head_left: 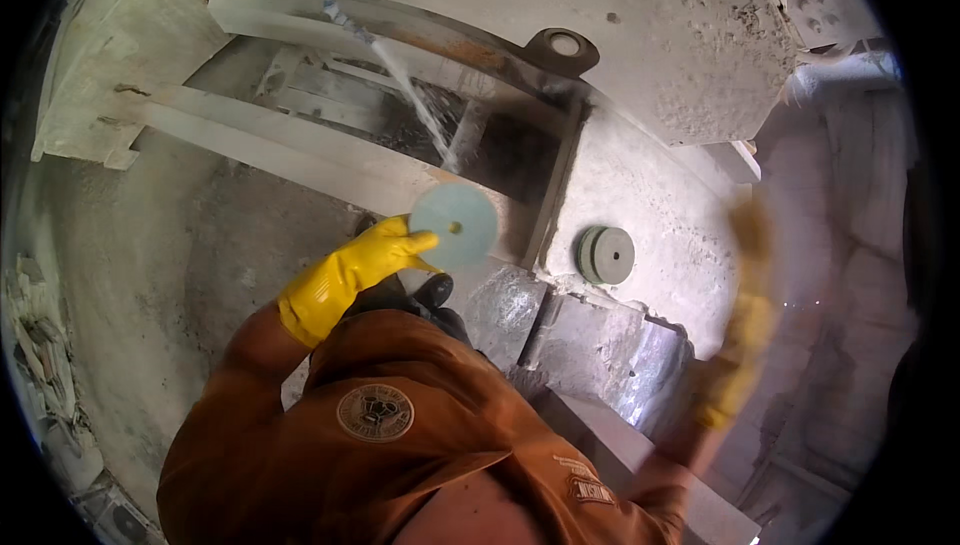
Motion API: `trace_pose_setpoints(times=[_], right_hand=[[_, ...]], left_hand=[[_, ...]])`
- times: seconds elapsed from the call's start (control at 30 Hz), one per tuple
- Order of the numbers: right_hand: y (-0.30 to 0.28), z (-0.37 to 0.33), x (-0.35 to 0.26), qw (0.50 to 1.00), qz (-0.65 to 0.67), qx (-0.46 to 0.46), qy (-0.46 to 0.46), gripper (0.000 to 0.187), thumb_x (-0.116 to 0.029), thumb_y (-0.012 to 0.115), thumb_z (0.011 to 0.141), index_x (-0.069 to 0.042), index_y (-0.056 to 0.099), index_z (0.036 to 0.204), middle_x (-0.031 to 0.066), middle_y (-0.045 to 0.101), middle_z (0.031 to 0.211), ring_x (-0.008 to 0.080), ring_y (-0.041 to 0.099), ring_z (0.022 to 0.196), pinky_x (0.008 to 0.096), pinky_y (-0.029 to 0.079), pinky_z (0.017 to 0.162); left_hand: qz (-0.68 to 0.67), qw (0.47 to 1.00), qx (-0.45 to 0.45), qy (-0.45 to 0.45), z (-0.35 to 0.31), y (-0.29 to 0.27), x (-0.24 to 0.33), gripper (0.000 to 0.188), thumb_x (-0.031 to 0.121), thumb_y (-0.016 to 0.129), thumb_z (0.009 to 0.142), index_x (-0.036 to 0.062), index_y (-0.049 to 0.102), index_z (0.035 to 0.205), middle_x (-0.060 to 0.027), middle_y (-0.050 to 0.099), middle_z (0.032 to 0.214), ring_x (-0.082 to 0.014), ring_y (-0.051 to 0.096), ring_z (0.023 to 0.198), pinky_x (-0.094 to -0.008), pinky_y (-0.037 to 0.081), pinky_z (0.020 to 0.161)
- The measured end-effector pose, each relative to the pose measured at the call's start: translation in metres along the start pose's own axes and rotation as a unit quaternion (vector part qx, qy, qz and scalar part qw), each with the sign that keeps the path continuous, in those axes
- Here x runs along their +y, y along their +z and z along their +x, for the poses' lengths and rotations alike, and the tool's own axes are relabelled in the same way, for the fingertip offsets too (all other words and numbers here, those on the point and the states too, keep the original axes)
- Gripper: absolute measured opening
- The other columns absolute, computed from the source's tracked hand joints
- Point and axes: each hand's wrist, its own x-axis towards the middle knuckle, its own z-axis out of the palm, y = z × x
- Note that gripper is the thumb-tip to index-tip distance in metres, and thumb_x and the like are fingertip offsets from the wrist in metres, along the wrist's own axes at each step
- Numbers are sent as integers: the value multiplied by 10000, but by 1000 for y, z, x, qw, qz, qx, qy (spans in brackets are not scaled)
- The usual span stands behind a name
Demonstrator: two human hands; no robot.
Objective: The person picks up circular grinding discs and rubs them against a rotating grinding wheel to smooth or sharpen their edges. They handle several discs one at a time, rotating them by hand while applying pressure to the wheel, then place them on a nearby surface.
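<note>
My left hand, in a yellow rubber glove, grips a pale green round disc by its left edge. The disc has a small hole at its centre and hangs above a beam. Out to the right, my right hand wears a matching glove; motion smears its fingers, so I cannot make out their pose. Between the two hands, a small stack of similar green discs rests on a whitish, dusty ledge, nearer the right hand.
A stream of water falls from above into a framed opening. Beyond the ledge stands a large pale machine panel. A metal beam crosses ahead at the left. Rubble lies along the far left.
</note>
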Motion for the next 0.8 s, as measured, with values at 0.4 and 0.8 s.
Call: trace_pose_setpoints(times=[0.4, 0.8], right_hand=[[238, -160, -4, 862, 238, 13, 447, 271, -276, 729, 958, -66, 718, 1128, 8, 743, 1000, 93, 658, 892, 257, 504, 830], [266, -243, -57, 793, 235, 218, 518, 285, -290, 726, 956, -66, 712, 1132, -21, 710, 1015, 92, 628, 929, 271, 484, 836]], left_hand=[[154, 979, -132, -32, 53, -141, 165, 424, 391, 618, 989, 45, 667, 1229, -170, 706, 1170, -284, 715, 943, -374, 588, 852], [132, 991, 15, -8, 162, -184, 273, 434, 301, 469, 1075, 84, 521, 1447, -130, 660, 1320, -248, 653, 1185, -321, 582, 911]])
